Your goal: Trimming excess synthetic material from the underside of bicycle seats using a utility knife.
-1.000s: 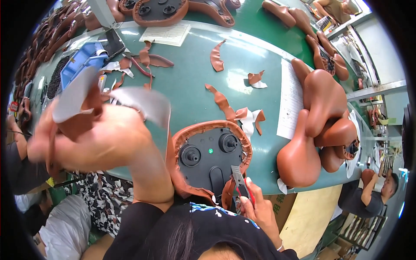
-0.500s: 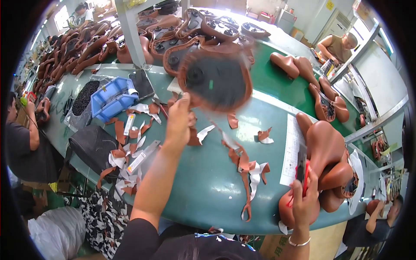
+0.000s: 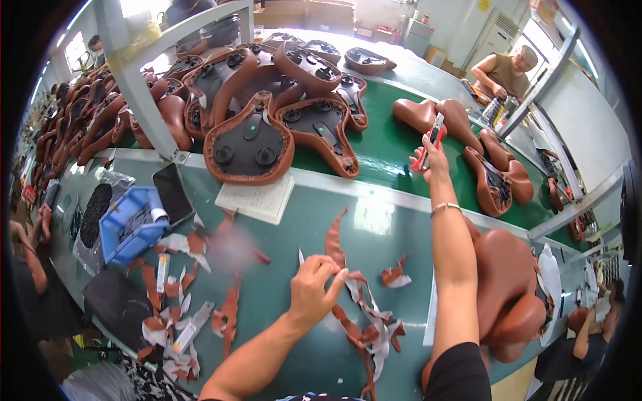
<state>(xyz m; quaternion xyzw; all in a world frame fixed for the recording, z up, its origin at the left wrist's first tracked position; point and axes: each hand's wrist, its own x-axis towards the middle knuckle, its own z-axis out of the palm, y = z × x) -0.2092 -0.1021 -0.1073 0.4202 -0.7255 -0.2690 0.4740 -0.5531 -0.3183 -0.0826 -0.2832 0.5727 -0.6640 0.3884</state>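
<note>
Near the middle of the table, my left hand (image 3: 313,289) is closed in a pinch at a brown leather strip (image 3: 335,237); its fingertips partly hide the contact. More trimmed strips (image 3: 374,334), brown with pale backs, lie just right of it. My right arm reaches far forward, and my right hand (image 3: 433,164) grips a red-handled utility knife (image 3: 435,137) with its blade end pointing up and away. Beyond it sit brown saddles (image 3: 416,115). At the pile's near edge a brown saddle (image 3: 251,127) lies underside up, its black base showing.
A large heap of saddles (image 3: 87,127) fills the far left behind a metal post (image 3: 144,100). At left stand a blue bin (image 3: 130,230) and scattered scraps (image 3: 227,311). Several saddles (image 3: 505,287) are stacked at right. A co-worker (image 3: 511,73) sits at far right.
The saddle has left my left hand and now lies on the pile. My left hand has come down to the scraps. My right hand has moved forward with the knife. The view has shifted.
</note>
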